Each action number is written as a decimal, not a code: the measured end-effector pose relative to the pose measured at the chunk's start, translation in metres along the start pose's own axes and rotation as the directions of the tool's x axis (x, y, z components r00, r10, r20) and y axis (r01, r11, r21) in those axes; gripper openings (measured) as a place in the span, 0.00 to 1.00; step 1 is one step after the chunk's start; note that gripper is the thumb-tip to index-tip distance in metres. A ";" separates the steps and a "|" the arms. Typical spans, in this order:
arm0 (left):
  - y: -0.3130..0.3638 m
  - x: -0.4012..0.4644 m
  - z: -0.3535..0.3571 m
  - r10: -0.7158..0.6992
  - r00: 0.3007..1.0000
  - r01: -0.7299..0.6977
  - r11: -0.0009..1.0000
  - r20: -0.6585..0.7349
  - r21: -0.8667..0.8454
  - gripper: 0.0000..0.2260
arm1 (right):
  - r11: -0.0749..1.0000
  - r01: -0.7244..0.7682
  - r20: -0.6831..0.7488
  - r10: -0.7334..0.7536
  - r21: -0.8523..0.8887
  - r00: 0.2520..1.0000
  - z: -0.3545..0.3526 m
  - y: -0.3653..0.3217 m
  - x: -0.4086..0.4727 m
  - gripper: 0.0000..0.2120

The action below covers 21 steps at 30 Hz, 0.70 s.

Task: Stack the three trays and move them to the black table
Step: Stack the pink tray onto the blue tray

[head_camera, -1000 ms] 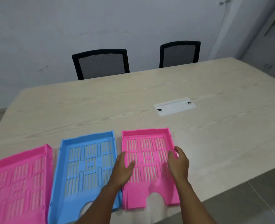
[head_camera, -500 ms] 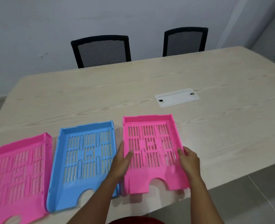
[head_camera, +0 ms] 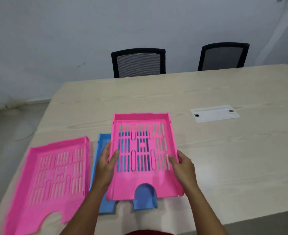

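Note:
A pink slotted tray (head_camera: 143,180) is held in the air over the blue tray (head_camera: 104,167), covering most of it. My left hand (head_camera: 106,165) grips its left wall and my right hand (head_camera: 182,167) grips its right wall. The blue tray lies flat on the light wooden table (head_camera: 224,158); only its left strip and front edge show, plus blue through the pink slots. A second pink tray (head_camera: 55,175) lies flat on the table to the left, near the table's left edge. No black table is in view.
A white cable cover plate (head_camera: 215,113) is set into the table to the right. Two black mesh chairs (head_camera: 138,62) (head_camera: 223,56) stand at the far side against a pale wall. The table's near edge runs just below the trays.
Both hands have lifted the right pink tray off the table and carried it left, so it now hangs over the blue tray. The camera has swung left.

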<state>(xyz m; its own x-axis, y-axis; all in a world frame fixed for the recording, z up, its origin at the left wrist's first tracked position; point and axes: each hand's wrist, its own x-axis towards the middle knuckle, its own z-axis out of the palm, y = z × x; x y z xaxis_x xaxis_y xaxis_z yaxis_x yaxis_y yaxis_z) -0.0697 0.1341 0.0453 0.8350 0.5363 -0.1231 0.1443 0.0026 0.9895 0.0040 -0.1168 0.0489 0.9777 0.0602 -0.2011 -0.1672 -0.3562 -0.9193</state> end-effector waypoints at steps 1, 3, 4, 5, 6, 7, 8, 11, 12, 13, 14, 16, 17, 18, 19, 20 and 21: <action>-0.001 0.000 -0.016 0.000 1.000 0.000 1.000 -0.007 0.009 0.26 | 1.000 0.006 0.017 -0.006 0.003 1.000 0.014 0.000 -0.005 0.09; -0.003 0.001 -0.040 -0.004 1.000 0.004 1.000 0.003 0.027 0.26 | 1.000 0.005 0.039 -0.006 0.007 0.999 0.036 -0.002 -0.012 0.08; -0.005 0.001 -0.049 -0.010 1.000 0.010 0.999 0.010 0.031 0.26 | 1.000 0.003 0.045 -0.004 0.009 0.999 0.044 -0.003 -0.015 0.08; -0.007 0.001 -0.057 -0.018 1.000 0.018 0.999 0.015 0.034 0.27 | 1.000 0.002 0.046 -0.002 0.009 0.999 0.051 -0.003 -0.018 0.07; -0.009 0.001 -0.064 -0.024 1.000 0.023 0.999 0.020 0.038 0.27 | 1.000 -0.001 0.042 0.001 0.006 0.999 0.057 -0.002 -0.020 0.06; -0.011 0.002 -0.069 -0.030 0.999 0.028 0.999 0.026 0.043 0.27 | 1.000 -0.004 0.034 0.004 0.004 0.999 0.063 -0.001 -0.023 0.06; -0.014 0.003 -0.073 -0.037 0.999 0.036 0.998 0.033 0.048 0.27 | 1.000 -0.009 0.027 0.009 0.002 1.000 0.068 0.000 -0.025 0.06; -0.021 0.003 -0.084 -0.076 0.995 0.073 0.996 0.057 0.056 0.29 | 1.000 -0.023 0.023 0.023 -0.011 0.999 0.080 0.005 -0.032 0.05; -0.023 0.003 -0.087 -0.087 0.994 0.083 0.995 0.062 0.061 0.29 | 0.999 -0.029 0.021 0.029 -0.016 0.999 0.082 0.007 -0.034 0.05; -0.025 0.002 -0.088 -0.094 0.993 0.089 0.994 0.066 0.069 0.30 | 0.999 -0.035 0.017 0.036 -0.024 0.999 0.084 0.008 -0.036 0.05; -0.028 0.001 -0.089 -0.097 0.993 0.092 0.993 0.071 0.078 0.30 | 0.999 -0.041 0.009 0.041 -0.030 0.999 0.084 0.008 -0.038 0.05; -0.032 0.000 -0.090 -0.102 0.992 0.095 0.992 0.078 0.088 0.30 | 0.998 -0.051 -0.009 0.051 -0.030 0.999 0.085 0.009 -0.040 0.06; -0.034 0.000 -0.091 -0.105 0.991 0.098 0.991 0.080 0.088 0.30 | 0.998 -0.055 -0.015 0.055 -0.033 0.998 0.085 0.009 -0.040 0.06; -0.035 0.000 -0.090 -0.106 0.991 0.099 0.991 0.082 0.087 0.31 | 0.998 -0.059 -0.020 0.058 -0.039 0.998 0.084 0.009 -0.040 0.06; -0.036 0.001 -0.090 -0.109 0.990 0.102 0.991 0.086 0.087 0.32 | 0.997 -0.063 -0.025 0.062 -0.041 0.998 0.084 0.009 -0.040 0.06; -0.036 0.003 -0.089 -0.115 0.989 0.107 0.990 0.091 0.091 0.33 | 0.997 -0.068 -0.028 0.067 -0.038 0.997 0.084 0.008 -0.040 0.07; -0.037 0.004 -0.088 -0.121 0.988 0.112 0.989 0.095 0.097 0.35 | 0.996 -0.074 -0.031 0.073 -0.038 0.997 0.084 0.008 -0.040 0.07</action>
<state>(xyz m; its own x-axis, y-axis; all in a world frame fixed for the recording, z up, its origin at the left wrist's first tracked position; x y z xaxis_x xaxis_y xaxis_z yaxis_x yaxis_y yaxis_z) -0.1187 0.2105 0.0152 0.8578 0.4497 -0.2490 0.2880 -0.0194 0.9574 -0.0467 -0.0441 0.0213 0.9663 0.0053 -0.2575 -0.2345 -0.3949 -0.8883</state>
